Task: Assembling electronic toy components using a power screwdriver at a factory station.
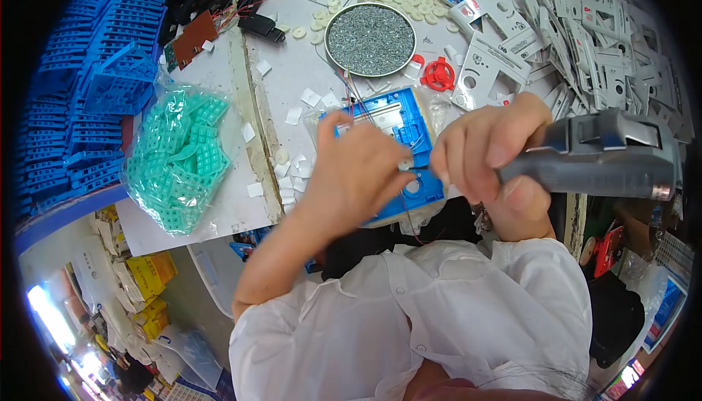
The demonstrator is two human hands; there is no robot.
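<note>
A blue plastic housing (418,119) lies in front of me on a wrapped pad, with thin wires and metal rods on it. Over its left side is my left hand (358,170), fingers bent and slightly blurred. Its thumb and forefinger come together near a small pale piece (404,165); whether they pinch it is unclear. My right hand (490,148) is closed round the front of a grey electric screwdriver (596,156), whose body points off to the right. The screwdriver's tip is hidden behind my fingers, beside the housing's right edge.
Beyond the housing stands a round dish of small screws (371,39), with pale discs (417,6) and red rings (438,75) nearby. White printed panels (599,42) pile up at right. A bag of green keypads (179,159) and stacked blue casings (95,72) are left.
</note>
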